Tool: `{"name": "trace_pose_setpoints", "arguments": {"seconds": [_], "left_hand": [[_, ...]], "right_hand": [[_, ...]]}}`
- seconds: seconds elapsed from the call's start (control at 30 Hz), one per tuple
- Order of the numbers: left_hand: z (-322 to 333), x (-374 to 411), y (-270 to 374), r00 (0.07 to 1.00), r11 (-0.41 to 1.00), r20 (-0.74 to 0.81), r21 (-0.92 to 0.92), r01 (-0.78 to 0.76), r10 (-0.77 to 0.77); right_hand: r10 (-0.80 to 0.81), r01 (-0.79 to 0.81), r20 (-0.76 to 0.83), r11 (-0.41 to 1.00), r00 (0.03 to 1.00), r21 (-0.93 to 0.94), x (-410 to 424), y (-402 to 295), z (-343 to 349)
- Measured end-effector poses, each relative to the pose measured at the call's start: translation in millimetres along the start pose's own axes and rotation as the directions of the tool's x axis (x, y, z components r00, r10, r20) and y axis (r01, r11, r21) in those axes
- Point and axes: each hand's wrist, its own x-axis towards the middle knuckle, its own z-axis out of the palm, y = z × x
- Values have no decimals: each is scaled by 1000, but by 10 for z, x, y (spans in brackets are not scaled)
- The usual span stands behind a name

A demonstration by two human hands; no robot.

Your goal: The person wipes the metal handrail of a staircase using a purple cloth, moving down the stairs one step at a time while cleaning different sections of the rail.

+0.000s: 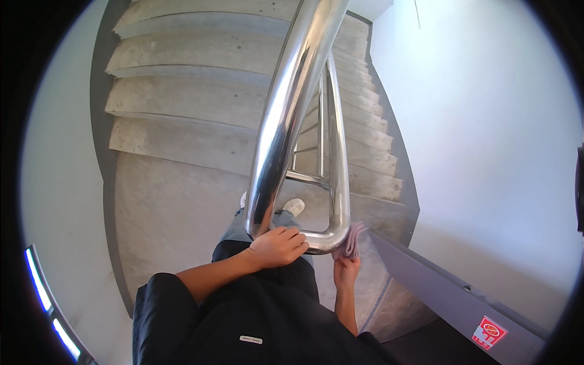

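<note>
A polished metal stair handrail (285, 118) bends round in front of me at the landing. My left hand (279, 247) rests over the near crosswise part of the rail, its fingers curled over the tube. Below and right of the rail's right bend, my right hand (346, 269) grips a folded pinkish cloth (352, 242). The cloth is against or very close to the outer side of that bend; its exact contact is hidden.
Concrete steps (182, 96) lie to the left, and a second flight (369, 150) runs along the right wall. A grey door (438, 278) with a red sticker stands at the lower right. My shoe (294, 207) is on the landing beneath the rail.
</note>
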Motion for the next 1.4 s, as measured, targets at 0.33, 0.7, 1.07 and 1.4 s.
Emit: {"name": "trace_pose_setpoints", "arguments": {"seconds": [0.33, 0.7, 1.07, 1.4], "left_hand": [[31, -9, -6, 999, 1000, -51, 21, 15, -14], [1, -31, 74, 988, 981, -80, 133, 144, -134], [78, -54, 90, 981, 968, -108, 176, 179, -161], [71, -50, 80, 986, 980, -81, 129, 153, -143]], "right_hand": [[81, 435, 497, 376, 864, -818, 1661, -667, 587], [477, 846, 752, 36, 454, -533, 2311, 94, 1985], [610, 977, 771, -26, 183, -212, 2277, 496, 1738], [635, 781, 483, -595, 603, -192, 2027, 51, 1698]]}}
